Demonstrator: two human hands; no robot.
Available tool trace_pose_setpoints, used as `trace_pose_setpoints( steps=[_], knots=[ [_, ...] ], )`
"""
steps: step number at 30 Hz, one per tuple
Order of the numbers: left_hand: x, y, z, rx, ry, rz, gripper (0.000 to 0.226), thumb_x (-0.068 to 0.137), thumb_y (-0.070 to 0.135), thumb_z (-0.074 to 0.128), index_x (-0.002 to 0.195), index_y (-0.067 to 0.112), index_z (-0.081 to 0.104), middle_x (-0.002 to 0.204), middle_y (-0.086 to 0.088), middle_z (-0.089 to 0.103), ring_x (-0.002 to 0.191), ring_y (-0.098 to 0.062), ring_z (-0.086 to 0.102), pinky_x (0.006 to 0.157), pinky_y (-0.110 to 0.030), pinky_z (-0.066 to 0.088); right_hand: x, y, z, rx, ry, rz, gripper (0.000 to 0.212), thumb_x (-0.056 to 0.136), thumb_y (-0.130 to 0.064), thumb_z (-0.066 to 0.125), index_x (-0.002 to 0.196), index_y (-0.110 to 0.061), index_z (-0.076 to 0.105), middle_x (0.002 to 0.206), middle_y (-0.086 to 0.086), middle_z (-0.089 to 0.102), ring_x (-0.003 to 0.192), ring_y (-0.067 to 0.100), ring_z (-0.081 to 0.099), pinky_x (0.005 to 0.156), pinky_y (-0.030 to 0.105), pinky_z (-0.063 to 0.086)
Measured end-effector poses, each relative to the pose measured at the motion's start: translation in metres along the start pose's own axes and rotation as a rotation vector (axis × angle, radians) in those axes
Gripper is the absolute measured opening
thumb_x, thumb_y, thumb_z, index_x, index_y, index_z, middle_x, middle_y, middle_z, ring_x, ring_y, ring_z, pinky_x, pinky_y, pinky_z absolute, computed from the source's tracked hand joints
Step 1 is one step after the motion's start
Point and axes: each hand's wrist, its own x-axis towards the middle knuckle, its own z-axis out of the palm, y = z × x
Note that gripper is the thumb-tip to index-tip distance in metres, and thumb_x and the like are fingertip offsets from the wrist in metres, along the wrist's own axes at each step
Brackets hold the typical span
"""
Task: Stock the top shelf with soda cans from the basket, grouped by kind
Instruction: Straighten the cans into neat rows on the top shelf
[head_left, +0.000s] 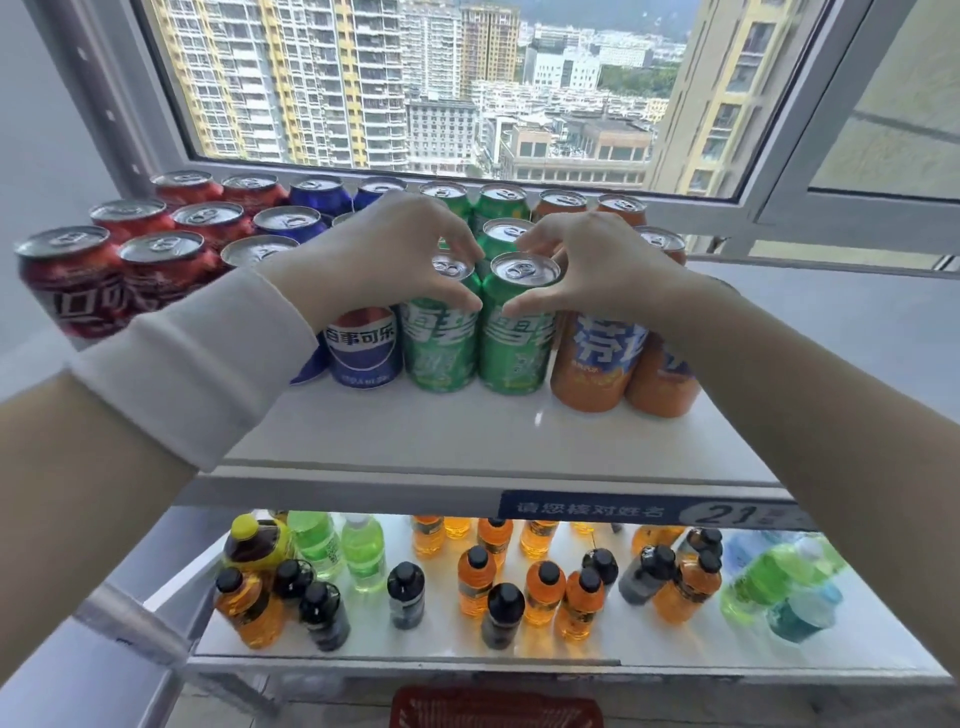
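Observation:
The white top shelf (467, 441) carries soda cans grouped in columns: red cans (161, 270) at the left, blue cans (363, 348), green cans in the middle, orange cans (597, 358) at the right. My left hand (395, 254) grips the front left green can (441, 338), thumb on its side and fingers over its rim. My right hand (597, 265) grips the front right green can (514, 343) the same way. Both cans stand upright on the shelf, side by side. A red basket (493, 709) shows at the bottom edge, its contents out of sight.
A lower shelf (415, 649) holds several orange, green and dark-capped bottles. A blue label strip (623, 509) runs along the top shelf's front edge. A window (441, 88) with a grey frame stands right behind the cans. A grey sill lies to the right.

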Motion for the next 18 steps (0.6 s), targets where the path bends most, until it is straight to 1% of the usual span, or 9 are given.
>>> trace_pose_setpoints(
  steps=[2,4,5,6,7,9,12,15,18],
  knots=[
    [0.000,0.000,-0.001,-0.002,0.002,0.015,0.046,0.069,0.042,0.074,0.110,0.024,0.067,0.116,0.000,0.062,0.094,-0.008,0.045,0.083,-0.026,0.034,-0.001,-0.001,-0.003,0.011,0.002,0.015,0.067,0.067,-0.045,0.076,0.118,-0.005,0.060,0.116,0.009,0.064,0.094,0.017,0.056,0.075,0.026,0.040],
    [-0.002,0.002,-0.002,0.011,-0.002,0.027,0.047,0.070,0.042,0.073,0.112,0.023,0.067,0.118,-0.001,0.063,0.094,-0.008,0.045,0.084,-0.025,0.034,-0.002,-0.003,-0.005,0.009,0.006,0.027,0.064,0.066,-0.045,0.077,0.109,0.001,0.063,0.107,0.017,0.066,0.095,0.029,0.059,0.079,0.038,0.045],
    [-0.003,0.003,-0.002,0.008,-0.005,0.028,0.047,0.070,0.042,0.073,0.113,0.022,0.067,0.118,-0.001,0.063,0.095,-0.008,0.047,0.085,-0.025,0.034,-0.003,-0.003,-0.005,0.007,0.002,0.031,0.064,0.066,-0.044,0.077,0.108,0.002,0.063,0.104,0.018,0.066,0.096,0.031,0.059,0.081,0.038,0.046],
    [-0.004,0.004,-0.003,0.000,-0.011,0.027,0.048,0.071,0.043,0.072,0.113,0.021,0.066,0.119,-0.002,0.063,0.098,-0.010,0.050,0.087,-0.025,0.035,-0.004,-0.004,-0.005,0.005,-0.002,0.033,0.065,0.066,-0.044,0.077,0.109,0.002,0.063,0.100,0.018,0.067,0.094,0.031,0.059,0.079,0.035,0.047],
    [-0.006,0.005,-0.003,-0.004,-0.018,0.030,0.048,0.073,0.043,0.071,0.114,0.020,0.066,0.121,-0.002,0.063,0.104,-0.012,0.053,0.089,-0.026,0.036,-0.005,-0.004,-0.005,0.008,-0.009,0.041,0.064,0.066,-0.044,0.077,0.111,0.000,0.064,0.094,0.012,0.067,0.090,0.027,0.060,0.074,0.025,0.047],
    [-0.008,0.007,-0.004,0.005,-0.031,0.047,0.048,0.076,0.042,0.068,0.117,0.018,0.064,0.125,-0.002,0.061,0.113,-0.015,0.054,0.094,-0.025,0.034,-0.008,-0.004,-0.006,0.017,-0.018,0.057,0.061,0.065,-0.044,0.078,0.114,-0.010,0.064,0.089,-0.005,0.061,0.086,0.012,0.055,0.060,0.000,0.038],
    [-0.014,0.010,-0.004,0.032,-0.038,0.069,0.050,0.078,0.043,0.066,0.119,0.016,0.062,0.127,-0.001,0.060,0.115,-0.014,0.053,0.097,-0.023,0.033,-0.012,-0.005,-0.008,0.023,-0.031,0.057,0.062,0.065,-0.044,0.078,0.118,-0.014,0.063,0.108,-0.004,0.063,0.091,0.004,0.050,0.057,-0.008,0.030],
    [-0.018,0.010,-0.004,0.022,-0.023,0.091,0.050,0.077,0.044,0.065,0.119,0.017,0.062,0.125,-0.001,0.060,0.107,-0.011,0.052,0.092,-0.020,0.031,-0.014,-0.006,-0.008,0.001,-0.045,0.027,0.066,0.067,-0.044,0.077,0.123,-0.013,0.059,0.118,-0.002,0.062,0.095,0.004,0.049,0.060,-0.001,0.033],
    [-0.020,0.012,-0.003,0.052,-0.037,0.103,0.051,0.079,0.045,0.062,0.123,0.019,0.059,0.126,0.000,0.058,0.102,-0.006,0.046,0.088,-0.018,0.027,-0.012,-0.008,-0.009,-0.062,-0.086,-0.011,0.070,0.069,-0.046,0.074,0.128,-0.012,0.054,0.125,0.002,0.060,0.102,0.009,0.052,0.076,0.017,0.034]
  ],
)
